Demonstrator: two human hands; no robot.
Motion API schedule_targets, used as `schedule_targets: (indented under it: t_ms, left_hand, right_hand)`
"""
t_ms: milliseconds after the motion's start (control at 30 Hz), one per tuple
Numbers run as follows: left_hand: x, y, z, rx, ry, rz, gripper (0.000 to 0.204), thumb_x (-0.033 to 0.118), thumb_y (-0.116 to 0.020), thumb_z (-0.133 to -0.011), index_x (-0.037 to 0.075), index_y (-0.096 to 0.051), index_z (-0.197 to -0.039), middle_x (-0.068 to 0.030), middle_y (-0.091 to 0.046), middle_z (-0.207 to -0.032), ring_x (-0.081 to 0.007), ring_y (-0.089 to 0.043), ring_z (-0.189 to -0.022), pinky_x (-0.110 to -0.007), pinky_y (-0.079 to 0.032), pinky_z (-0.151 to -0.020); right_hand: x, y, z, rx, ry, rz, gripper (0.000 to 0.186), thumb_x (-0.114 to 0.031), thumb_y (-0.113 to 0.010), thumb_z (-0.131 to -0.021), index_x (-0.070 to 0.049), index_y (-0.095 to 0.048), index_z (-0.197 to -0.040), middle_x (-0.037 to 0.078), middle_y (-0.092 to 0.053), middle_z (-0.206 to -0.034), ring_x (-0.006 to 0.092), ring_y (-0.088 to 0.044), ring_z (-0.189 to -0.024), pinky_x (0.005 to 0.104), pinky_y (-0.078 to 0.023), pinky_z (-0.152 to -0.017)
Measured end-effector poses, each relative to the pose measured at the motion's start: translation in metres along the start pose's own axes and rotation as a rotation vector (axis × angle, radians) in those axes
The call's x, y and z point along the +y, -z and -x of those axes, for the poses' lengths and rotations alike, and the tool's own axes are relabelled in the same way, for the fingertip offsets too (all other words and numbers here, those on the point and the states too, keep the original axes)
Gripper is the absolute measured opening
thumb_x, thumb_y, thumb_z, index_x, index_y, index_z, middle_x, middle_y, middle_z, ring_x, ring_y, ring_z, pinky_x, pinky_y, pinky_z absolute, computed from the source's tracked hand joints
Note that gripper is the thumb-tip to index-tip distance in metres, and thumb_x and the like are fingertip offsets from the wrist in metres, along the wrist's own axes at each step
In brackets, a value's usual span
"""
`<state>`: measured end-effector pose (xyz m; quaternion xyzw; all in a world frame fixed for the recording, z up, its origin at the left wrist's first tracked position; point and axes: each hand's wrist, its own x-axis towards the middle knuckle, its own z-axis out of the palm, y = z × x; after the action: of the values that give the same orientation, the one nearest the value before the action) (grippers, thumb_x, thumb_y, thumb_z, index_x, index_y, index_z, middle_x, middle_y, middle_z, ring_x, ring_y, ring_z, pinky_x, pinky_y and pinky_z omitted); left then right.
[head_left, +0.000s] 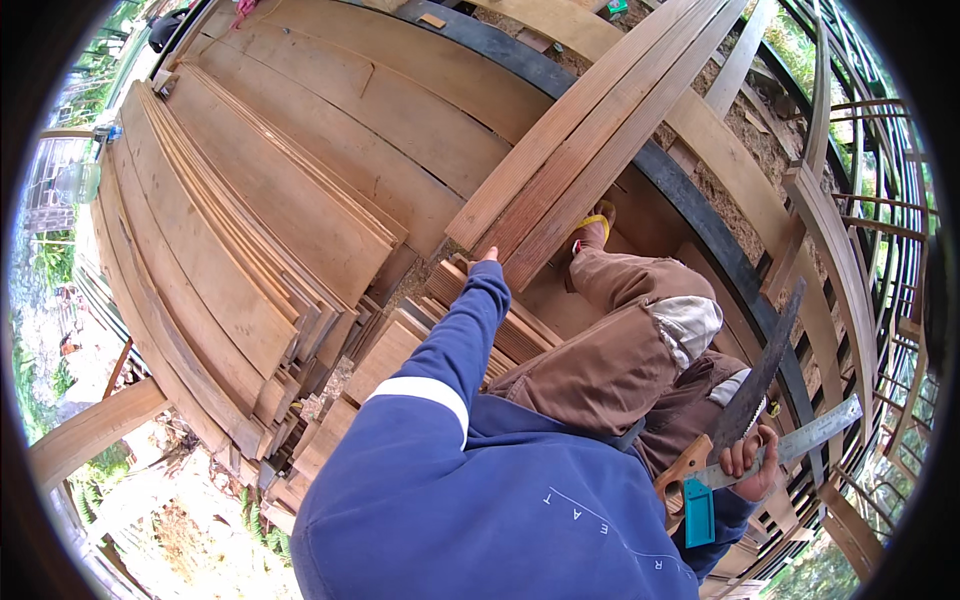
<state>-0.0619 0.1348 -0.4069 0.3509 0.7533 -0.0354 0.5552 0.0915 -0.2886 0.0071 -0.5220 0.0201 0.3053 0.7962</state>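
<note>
A navy-blue sweatshirt [480, 520] with a white band round its left sleeve fills the bottom of the view, with brown trousers [580, 380] bent at the knees just beyond it. The left arm reaches forward, and the left hand [487, 257] touches the near end of three long wooden planks [600, 140] lying side by side. Its fingertips show at the cut ends; the rest is hidden, so I cannot tell how wide its fingers are.

On the other side, the right hand [755, 465] has its fingers curled round the metal blade of a try square [820, 430], close to the square's teal handle. A handsaw [762, 375] sits against the square, its wooden handle beside the teal one and its dark blade pointing away from the body; whether the fingers also close on it, I cannot tell.

A foot in a yellow-strapped sandal [602, 214] stands beside the planks. Stacked boards [290, 190] spread to the left, and a black beam [680, 195] passes under the planks.
</note>
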Motion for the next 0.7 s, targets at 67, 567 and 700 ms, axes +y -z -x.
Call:
schedule_targets:
  t_ms: [67,567,700]
  left_hand:
    - [-0.033,-0.008,-0.054,-0.059,0.083,0.009,0.095,0.068,-0.059,-0.078,-0.009,-0.043,-0.132,-0.027,-0.045,-0.137,-0.0359,-0.047,-0.127,-0.038,-0.038,-0.105]
    - [-0.005,0.007,0.023,-0.039,-0.063,-0.165,0.109,0.083,-0.047,-0.072,-0.012,-0.049,-0.124,-0.0269,-0.054,-0.127,-0.0355,-0.053,-0.119,-0.038,-0.041,-0.101]
    - [-0.004,0.008,0.025,-0.028,-0.055,-0.179,0.108,0.083,-0.047,-0.072,-0.013,-0.049,-0.124,-0.0272,-0.054,-0.128,-0.0366,-0.052,-0.12,-0.038,-0.04,-0.102]
  right_hand:
    - [-0.006,-0.007,-0.012,-0.029,-0.042,0.051,0.033,-0.03,-0.035,-0.103,-0.003,-0.051,-0.114,-0.001,-0.035,-0.062,0.0085,-0.034,-0.042,0.0248,-0.035,-0.041]
    - [0.002,-0.01,-0.001,-0.001,-0.055,0.129,0.035,-0.028,-0.034,-0.103,-0.002,-0.051,-0.119,-0.001,-0.035,-0.062,0.0078,-0.034,-0.044,0.0242,-0.035,-0.043]
    - [0.001,-0.014,-0.002,0.031,-0.04,0.132,0.033,-0.027,-0.035,-0.103,-0.001,-0.052,-0.115,-0.001,-0.035,-0.062,0.0077,-0.034,-0.043,0.0241,-0.035,-0.041]
